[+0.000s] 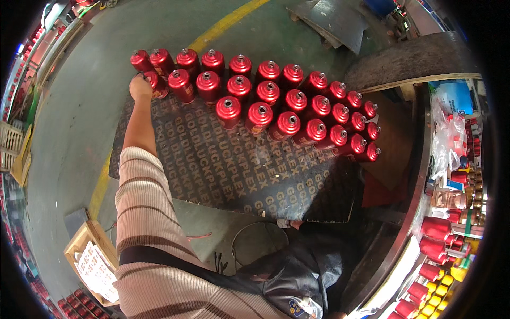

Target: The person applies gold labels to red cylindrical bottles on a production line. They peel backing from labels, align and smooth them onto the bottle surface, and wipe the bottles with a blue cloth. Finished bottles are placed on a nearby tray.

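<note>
My left hand (pixel 140 88) is stretched out to the far left, fingers curled around the top of a red bottle (pixel 158 89) at the left end of the middle row; whether its base is off the board, I cannot tell. I cannot make out my right hand, so I cannot say how its fingers stand. My striped sleeve (pixel 143 207) runs up from the lower edge, and a black apron (pixel 297 274) covers my front. The bottle I grip is just in front of two more at the end of the back row. The other bottles (pixel 259 116) stand upright in three slanting rows on a dark printed board (pixel 228 178), the front row beginning well to the right of my hand. A yellow line (pixel 226 24) crosses the green floor beyond them, with metal sheets (pixel 337 24) to its right. Near my left elbow side sits a wooden box (pixel 79 242) with white papers (pixel 94 272) in it, and a thin hoop (pixel 234 247) lies below the board. Along my right are a clear plastic bag (pixel 449 141), more red containers (pixel 435 228) and yellow pieces (pixel 438 290).
</note>
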The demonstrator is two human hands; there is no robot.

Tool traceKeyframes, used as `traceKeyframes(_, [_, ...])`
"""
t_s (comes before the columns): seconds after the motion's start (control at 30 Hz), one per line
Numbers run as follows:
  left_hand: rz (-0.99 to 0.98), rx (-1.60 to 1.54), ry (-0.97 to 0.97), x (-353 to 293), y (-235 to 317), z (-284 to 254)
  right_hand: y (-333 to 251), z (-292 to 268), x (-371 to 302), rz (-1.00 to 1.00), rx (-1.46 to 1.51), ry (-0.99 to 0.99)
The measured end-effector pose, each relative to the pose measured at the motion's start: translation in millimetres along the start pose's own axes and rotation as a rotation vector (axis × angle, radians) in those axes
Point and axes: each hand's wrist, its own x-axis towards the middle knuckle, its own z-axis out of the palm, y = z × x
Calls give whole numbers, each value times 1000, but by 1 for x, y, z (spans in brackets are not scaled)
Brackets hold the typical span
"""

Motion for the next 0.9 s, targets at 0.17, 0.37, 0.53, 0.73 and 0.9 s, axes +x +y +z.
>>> traceKeyframes(0.17, [-5,108,-23,14,-9,18,-8,-17,4,2,-4,-23])
traceKeyframes(0.37, [77,182,-149,45,6,77,-31,-5,-38,42,72,-83])
traceKeyframes(0.53, [602,1175,47,166,-137,37,-9,22,27,-183,67,-1])
traceKeyframes(0.73, [345,8,-53,-17,61,104,-3,53,-65,-239,-20,-264])
traceKeyframes(0.9, [833,-924,-570,-326,346,-80,5,24,-50,-311,-29,-147])
